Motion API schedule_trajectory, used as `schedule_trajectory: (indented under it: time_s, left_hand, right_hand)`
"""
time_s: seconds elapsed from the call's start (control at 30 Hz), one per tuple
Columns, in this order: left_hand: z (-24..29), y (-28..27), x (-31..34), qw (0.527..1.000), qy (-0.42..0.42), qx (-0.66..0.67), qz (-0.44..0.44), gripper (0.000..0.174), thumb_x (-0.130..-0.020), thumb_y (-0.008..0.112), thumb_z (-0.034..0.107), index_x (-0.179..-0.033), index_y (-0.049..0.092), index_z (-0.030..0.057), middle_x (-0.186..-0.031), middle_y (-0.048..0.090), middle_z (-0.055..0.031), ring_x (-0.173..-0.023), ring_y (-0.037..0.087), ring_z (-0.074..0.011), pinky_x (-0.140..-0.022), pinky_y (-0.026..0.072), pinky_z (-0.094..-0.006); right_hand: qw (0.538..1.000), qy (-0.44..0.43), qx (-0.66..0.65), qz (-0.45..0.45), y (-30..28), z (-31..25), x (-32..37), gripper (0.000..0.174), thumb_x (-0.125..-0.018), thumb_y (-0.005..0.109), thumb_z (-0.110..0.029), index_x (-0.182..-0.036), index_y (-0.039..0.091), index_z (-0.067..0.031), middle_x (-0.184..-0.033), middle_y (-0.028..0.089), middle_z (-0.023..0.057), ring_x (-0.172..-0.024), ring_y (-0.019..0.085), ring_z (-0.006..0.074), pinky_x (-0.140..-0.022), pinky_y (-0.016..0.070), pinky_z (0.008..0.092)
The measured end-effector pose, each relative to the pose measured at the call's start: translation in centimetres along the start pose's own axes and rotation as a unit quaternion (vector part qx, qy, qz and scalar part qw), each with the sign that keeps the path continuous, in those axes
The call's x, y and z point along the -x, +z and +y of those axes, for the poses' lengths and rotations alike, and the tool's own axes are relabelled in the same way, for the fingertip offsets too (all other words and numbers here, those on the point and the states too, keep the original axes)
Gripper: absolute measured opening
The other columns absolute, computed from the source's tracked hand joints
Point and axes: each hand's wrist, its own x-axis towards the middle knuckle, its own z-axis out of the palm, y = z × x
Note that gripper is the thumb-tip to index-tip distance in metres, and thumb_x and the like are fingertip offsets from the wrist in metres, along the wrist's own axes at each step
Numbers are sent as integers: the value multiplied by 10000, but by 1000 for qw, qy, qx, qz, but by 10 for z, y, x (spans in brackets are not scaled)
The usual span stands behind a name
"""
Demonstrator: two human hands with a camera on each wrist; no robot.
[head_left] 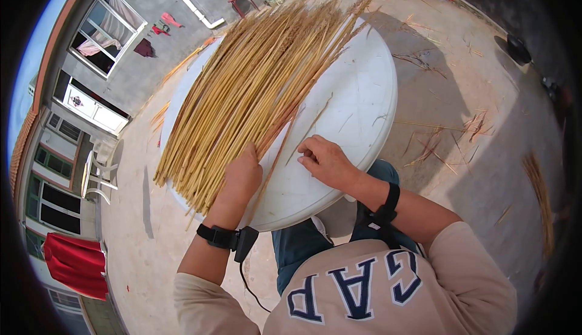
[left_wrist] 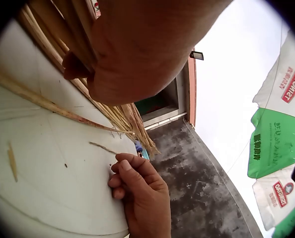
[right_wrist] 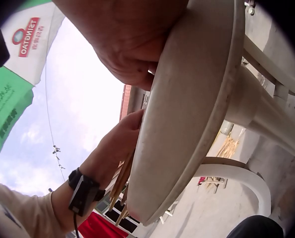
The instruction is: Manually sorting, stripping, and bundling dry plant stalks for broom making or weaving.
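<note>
A broad layer of dry straw-coloured stalks (head_left: 242, 86) with feathery seed heads lies across the round white table (head_left: 367, 80). At its near right edge my left hand (head_left: 244, 172) grips stalks with curled fingers; part of that grip is hidden. One loose stalk (left_wrist: 48, 100) lies beside this hand on the tabletop. To the right, close over the table, my right hand (head_left: 330, 164) pinches a thin twig-like stalk piece (left_wrist: 102, 147) between thumb and fingertips. Another thin stalk (head_left: 318, 113) lies past the right fingertips.
Scattered stalk bits (head_left: 436, 147) litter the concrete ground to the right, with a stalk bundle (head_left: 538, 195) at the far right. A white chair (head_left: 97, 174) stands at the left. A black cable (head_left: 248, 283) hangs from the left wrist camera.
</note>
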Motion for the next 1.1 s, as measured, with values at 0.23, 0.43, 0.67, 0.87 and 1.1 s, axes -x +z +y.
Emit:
schedule_trajectory:
  time_s: [0.23, 0.43, 0.67, 0.87, 1.1]
  left_hand:
    - [7, -77, 19, 968, -19, 237, 83, 208, -788, 524, 55, -982, 465, 7, -691, 588, -166, -570, 573, -262, -534, 451, -348]
    - [58, -140, 47, 805, 78, 587, 46, 150, -884, 518, 82, -1023, 491, 32, -712, 575, -53, -512, 503, -55, -476, 404, -177]
    - [117, -115, 5, 742, 261, 614, 68, 194, -904, 549, 103, -1063, 476, 19, -811, 561, -34, -700, 538, -75, -625, 457, -206]
    - [113, -71, -16, 695, 236, 670, 108, 315, -840, 597, 9, -1122, 458, 20, -970, 557, -40, -895, 555, -116, -783, 470, -260]
    - [101, -33, -21, 642, 164, 748, 44, 473, -768, 646, -39, -1183, 432, 39, -1090, 519, -29, -1041, 517, -147, -890, 434, -282]
  right_hand:
    - [955, 191, -210, -90, -34, -15, -6, 264, -854, 612, -159, -1033, 556, 28, -829, 584, 84, -663, 588, 135, -558, 504, 266]
    - [969, 78, -216, -93, -106, -115, -27, 521, -861, 630, -246, -1241, 427, 48, -958, 588, 107, -915, 591, 156, -753, 499, 258]
    - [967, -190, -164, -36, -105, -206, -89, 500, -842, 643, -291, -1206, 478, 10, -949, 634, 123, -929, 644, 196, -877, 501, 311]
    - [973, -156, -167, -28, -76, -183, -89, 300, -838, 643, -162, -1075, 546, -5, -728, 580, 23, -607, 593, 74, -579, 491, 170]
    - [968, -89, -230, 36, -46, -130, -95, 296, -819, 660, -138, -1053, 542, 0, -735, 578, 12, -623, 556, 66, -538, 458, 193]
